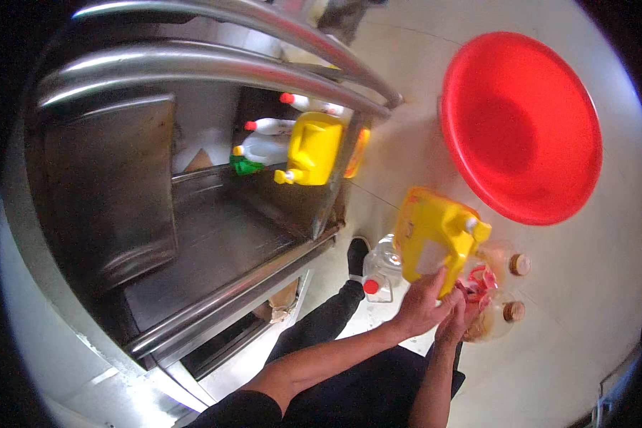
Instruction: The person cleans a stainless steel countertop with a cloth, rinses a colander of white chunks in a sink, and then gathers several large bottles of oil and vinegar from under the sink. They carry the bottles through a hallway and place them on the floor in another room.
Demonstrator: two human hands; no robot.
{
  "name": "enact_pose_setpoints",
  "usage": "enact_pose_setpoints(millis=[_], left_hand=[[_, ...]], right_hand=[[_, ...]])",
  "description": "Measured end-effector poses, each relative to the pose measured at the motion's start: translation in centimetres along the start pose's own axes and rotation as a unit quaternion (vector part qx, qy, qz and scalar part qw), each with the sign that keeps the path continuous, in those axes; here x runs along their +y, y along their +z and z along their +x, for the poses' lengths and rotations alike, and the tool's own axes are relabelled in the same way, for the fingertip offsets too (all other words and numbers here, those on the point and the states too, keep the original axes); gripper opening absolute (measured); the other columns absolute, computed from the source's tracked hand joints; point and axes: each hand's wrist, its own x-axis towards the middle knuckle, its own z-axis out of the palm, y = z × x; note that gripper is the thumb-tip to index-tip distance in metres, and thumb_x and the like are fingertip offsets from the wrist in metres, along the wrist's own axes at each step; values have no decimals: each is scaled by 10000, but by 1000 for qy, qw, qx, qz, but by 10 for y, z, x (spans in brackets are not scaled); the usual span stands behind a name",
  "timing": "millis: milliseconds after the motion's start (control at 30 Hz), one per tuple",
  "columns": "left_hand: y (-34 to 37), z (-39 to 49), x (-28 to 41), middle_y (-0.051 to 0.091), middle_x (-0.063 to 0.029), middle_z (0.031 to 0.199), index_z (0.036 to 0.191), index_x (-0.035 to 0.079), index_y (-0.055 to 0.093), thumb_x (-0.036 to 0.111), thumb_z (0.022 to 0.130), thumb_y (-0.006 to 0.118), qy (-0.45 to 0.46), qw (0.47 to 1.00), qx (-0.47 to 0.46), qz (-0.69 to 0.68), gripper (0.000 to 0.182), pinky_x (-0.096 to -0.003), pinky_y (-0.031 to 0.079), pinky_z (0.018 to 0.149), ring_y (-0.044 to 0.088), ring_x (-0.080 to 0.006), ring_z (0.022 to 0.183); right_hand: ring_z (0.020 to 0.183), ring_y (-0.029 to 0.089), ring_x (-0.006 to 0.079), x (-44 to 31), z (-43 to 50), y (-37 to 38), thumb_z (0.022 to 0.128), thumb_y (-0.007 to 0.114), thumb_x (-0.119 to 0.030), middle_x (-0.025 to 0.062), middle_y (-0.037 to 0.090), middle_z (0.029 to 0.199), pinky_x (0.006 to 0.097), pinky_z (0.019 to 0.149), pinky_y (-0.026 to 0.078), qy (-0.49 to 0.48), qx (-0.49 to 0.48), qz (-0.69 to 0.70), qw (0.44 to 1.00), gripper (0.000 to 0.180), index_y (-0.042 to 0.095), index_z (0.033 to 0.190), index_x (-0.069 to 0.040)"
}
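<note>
My left hand (422, 300) grips a yellow plastic jug (428, 235) near its lower end. The jug is tilted, its yellow cap pointing right. Close beside it, my right hand (456, 316) is closed on a crumpled red-and-pink item (480, 282), blurred and partly hidden; its material cannot be told. Below the hands, on the floor, are two clear bottles with brown caps, one bottle (500, 257) behind the other bottle (495, 321). A clear jug with a red cap (372, 287) stands left of the yellow one, by my foot.
A large red plastic basin (519, 128) rests on the tiled floor at upper right. A stainless steel rack (214, 59) with tubular rails fills the left. Another yellow jug (315, 150) and white bottles with red caps (270, 126) stand by its far end.
</note>
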Motion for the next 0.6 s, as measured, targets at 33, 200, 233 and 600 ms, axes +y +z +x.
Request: enact_pose_setpoints(millis=[33, 200, 233, 600], left_hand=[[0, 1, 1, 574, -202, 1015, 1179, 1, 450, 255, 880, 542, -33, 998, -42, -38, 403, -392, 441, 835, 573, -341, 961], [-7, 5, -15, 582, -181, 1006, 1158, 17, 474, 382, 897, 512, -122, 976, -120, -131, 451, -369, 456, 803, 589, -285, 948], [-9, 7, -22, 583, -177, 1005, 1153, 19, 479, 390, 893, 516, -135, 974, -130, -123, 455, -366, 457, 801, 589, -277, 946], [-68, 8, -36, 552, -161, 1077, 1155, 5, 518, 300, 820, 634, 14, 989, -120, -89, 461, -315, 471, 785, 553, -239, 993]], right_hand=[[1014, 559, 219, 5, -1, -1, 865, 556, -105, 148, 537, 1154, 340, 869, 463, -34, -63, -26, 997, 454, 377, 1274, -19], [1034, 538, 222, 32, -4, -11, 871, 568, -142, 101, 517, 1195, 306, 888, 438, -126, -97, -332, 930, 444, 400, 1265, -26], [1047, 529, 228, 37, -6, -13, 876, 560, -167, 99, 510, 1203, 311, 902, 429, -129, -94, -408, 899, 448, 397, 1269, -29], [1070, 503, 254, 47, -4, -4, 847, 579, -232, 129, 500, 1203, 349, 925, 402, -146, -98, -463, 869, 486, 408, 1241, -5]])
